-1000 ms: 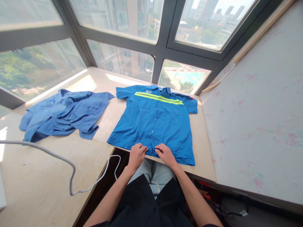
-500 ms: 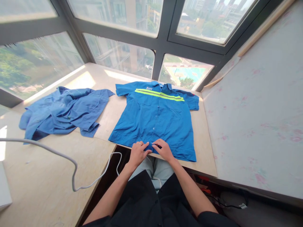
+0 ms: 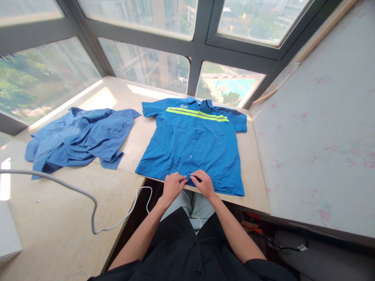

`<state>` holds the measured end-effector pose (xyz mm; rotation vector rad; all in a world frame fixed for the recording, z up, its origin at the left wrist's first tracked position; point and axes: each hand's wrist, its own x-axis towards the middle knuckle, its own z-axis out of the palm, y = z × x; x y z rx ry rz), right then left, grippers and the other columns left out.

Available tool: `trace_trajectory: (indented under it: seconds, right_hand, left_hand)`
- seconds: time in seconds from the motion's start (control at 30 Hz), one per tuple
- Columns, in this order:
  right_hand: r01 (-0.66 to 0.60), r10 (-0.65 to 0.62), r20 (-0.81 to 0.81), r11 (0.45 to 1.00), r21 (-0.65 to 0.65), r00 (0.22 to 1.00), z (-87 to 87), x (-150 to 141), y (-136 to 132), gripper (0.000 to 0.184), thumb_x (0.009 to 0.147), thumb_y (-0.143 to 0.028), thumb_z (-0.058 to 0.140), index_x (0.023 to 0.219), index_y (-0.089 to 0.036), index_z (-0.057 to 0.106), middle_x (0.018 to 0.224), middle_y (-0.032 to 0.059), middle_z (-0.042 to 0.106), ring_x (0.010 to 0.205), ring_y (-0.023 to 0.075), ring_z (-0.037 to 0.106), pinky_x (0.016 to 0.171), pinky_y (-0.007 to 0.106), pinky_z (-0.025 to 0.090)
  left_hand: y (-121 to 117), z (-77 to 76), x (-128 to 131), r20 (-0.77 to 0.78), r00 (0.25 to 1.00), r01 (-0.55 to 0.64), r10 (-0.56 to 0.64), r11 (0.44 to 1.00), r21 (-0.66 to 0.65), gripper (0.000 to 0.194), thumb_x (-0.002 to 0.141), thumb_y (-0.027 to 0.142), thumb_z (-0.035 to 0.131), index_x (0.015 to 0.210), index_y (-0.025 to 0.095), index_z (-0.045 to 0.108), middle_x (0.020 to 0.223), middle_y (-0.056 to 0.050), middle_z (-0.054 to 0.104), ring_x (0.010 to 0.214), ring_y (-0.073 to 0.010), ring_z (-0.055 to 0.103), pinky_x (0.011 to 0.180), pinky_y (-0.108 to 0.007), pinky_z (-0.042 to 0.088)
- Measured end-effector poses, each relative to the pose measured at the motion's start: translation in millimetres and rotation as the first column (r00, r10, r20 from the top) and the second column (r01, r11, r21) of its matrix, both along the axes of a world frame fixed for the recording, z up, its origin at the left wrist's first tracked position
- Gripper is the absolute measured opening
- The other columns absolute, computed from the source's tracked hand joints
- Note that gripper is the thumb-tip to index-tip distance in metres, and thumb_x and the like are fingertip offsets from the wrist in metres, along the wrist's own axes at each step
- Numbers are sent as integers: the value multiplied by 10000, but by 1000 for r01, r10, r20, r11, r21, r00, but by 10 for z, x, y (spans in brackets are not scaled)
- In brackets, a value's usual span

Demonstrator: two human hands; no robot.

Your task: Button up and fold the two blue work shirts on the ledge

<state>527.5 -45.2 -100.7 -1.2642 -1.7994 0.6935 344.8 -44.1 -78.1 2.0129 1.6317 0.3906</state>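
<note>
A blue short-sleeved work shirt (image 3: 172,140) lies spread flat, front up, its collar toward the window and a yellow-green reflective stripe across the chest. At the middle of its bottom hem, my left hand (image 3: 173,185) pinches the cloth beside the button placket. My right hand (image 3: 203,183) is closed just to the right, thumb and fingertips pinching the placket edge. The fingertips of both hands are almost touching. Whether a button sits between them is too small to tell. Buttons show down the front above the hands.
A second, faded blue garment (image 3: 79,140) lies crumpled on the left. A grey cable (image 3: 94,210) curves over the light wooden surface (image 3: 67,218). A white box (image 3: 8,234) stands at the left edge. Windows rise behind; a flowered wall panel (image 3: 316,148) borders the right.
The left fingers have drawn together into a pinch at the hem, closer to the right fingertips. The camera view has shifted slightly; the shirt lies as before.
</note>
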Motion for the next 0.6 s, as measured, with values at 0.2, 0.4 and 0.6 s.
trace_trajectory:
  seconds: [0.2, 0.4, 0.6]
  right_hand:
    - [0, 0, -48, 1000, 15, 999, 13, 14, -15, 141, 927, -253, 587, 917, -205, 719, 883, 64, 701, 850, 186, 642, 792, 316, 510]
    - [63, -66, -167, 998, -25, 984, 31, 35, -26, 149, 926, -273, 587, 934, -202, 717, 884, 60, 712, 821, 180, 653, 742, 298, 508]
    - [118, -133, -194, 989, -90, 972, 49, 58, -24, 178, 908, -313, 593, 937, -194, 723, 862, 56, 708, 728, 163, 622, 676, 286, 496]
  left_hand:
    - [-96, -48, 10, 30, 997, -71, 68, 991, 112, 204, 913, 307, 608, 1006, 244, 778, 805, -51, 744, 742, -199, 660, 707, -298, 385]
    - [-217, -88, 53, 138, 974, -204, 178, 955, 213, 241, 922, 330, 575, 1045, 261, 770, 864, -56, 762, 714, -207, 693, 656, -283, 440]
    - [-222, 12, 118, 383, 874, -371, 297, 919, 132, 267, 906, 376, 584, 1064, 226, 739, 1023, -67, 742, 686, -176, 679, 747, -309, 512]
